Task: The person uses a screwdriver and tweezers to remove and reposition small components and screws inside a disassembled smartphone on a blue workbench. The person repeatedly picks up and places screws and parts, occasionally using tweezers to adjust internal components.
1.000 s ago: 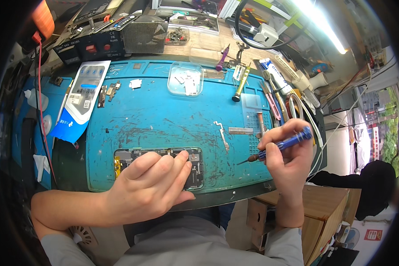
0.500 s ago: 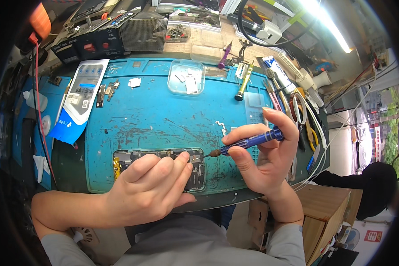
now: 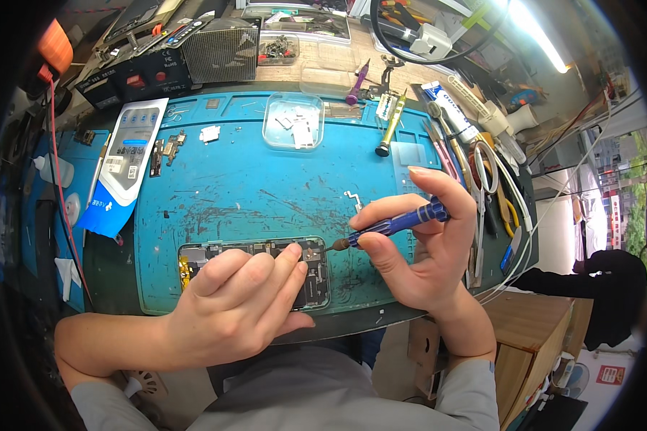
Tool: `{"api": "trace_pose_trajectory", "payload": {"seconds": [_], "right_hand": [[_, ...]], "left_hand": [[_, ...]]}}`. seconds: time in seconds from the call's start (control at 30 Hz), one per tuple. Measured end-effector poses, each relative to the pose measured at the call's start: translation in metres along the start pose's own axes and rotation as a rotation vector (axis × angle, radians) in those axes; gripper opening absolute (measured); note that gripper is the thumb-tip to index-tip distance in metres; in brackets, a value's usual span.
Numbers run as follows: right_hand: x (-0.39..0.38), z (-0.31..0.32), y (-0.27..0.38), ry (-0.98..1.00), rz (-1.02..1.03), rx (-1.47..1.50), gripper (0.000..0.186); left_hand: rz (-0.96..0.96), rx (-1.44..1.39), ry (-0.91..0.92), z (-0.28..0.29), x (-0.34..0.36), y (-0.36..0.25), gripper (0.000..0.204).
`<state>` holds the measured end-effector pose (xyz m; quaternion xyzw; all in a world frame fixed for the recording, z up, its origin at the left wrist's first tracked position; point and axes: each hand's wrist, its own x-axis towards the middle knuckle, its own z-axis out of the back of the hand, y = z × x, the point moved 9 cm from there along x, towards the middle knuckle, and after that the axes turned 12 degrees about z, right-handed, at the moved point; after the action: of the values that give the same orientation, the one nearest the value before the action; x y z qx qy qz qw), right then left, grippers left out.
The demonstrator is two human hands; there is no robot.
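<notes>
An opened phone [image 3: 315,287] with its inner parts bare lies near the front edge of the blue mat. Over its middle rests my left hand [image 3: 237,309], fingers bent and pressed together. Whatever its fingertips hold, if anything, is hidden. Between thumb and fingers, my right hand [image 3: 428,258] grips a blue screwdriver [image 3: 402,221], held slanting with the handle up to the right. Its thin tip reaches the phone's upper right part; whether it touches a screw is too small to tell. A small white bracket-like part [image 3: 354,200] lies on the mat beyond the screwdriver.
A clear plastic box [image 3: 293,122] with whitish pieces stands at the mat's back. Nearby lie a yellow-green screwdriver [image 3: 392,123] and a purple screwdriver [image 3: 358,85]. Tweezers, brushes and cables crowd the right side. A blue-and-white package [image 3: 126,165] lies at the left, beside small phone parts.
The view has shifted slightly. The screwdriver's tip sits a little further left over the phone's right end. My left hand keeps nearly the same pose.
</notes>
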<state>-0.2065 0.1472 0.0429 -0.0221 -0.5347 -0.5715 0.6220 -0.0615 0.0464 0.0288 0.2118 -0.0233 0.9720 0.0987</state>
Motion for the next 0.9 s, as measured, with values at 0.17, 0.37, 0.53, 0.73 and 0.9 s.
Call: {"api": "trace_pose_trajectory", "payload": {"seconds": [0.17,0.37,0.53,0.73,0.9], "right_hand": [[0.000,0.000,0.001,-0.015,0.001,0.014,0.069],[0.001,-0.003,0.000,-0.018,0.010,-0.001,0.066],[0.000,0.001,-0.001,-0.034,0.020,-0.007,0.066],[-0.001,0.004,-0.001,-0.031,-0.017,-0.033,0.068],[-0.003,0.007,-0.002,-0.010,-0.083,-0.084,0.072]], "left_hand": [[0.025,-0.038,0.020,0.001,0.001,0.001,0.061],[0.032,-0.021,0.008,-0.001,0.000,0.001,0.061],[0.037,-0.018,0.008,-0.001,0.000,0.001,0.061],[0.038,-0.017,0.008,-0.001,0.001,0.001,0.060],[0.042,-0.021,0.010,-0.001,0.000,0.001,0.059]]}}
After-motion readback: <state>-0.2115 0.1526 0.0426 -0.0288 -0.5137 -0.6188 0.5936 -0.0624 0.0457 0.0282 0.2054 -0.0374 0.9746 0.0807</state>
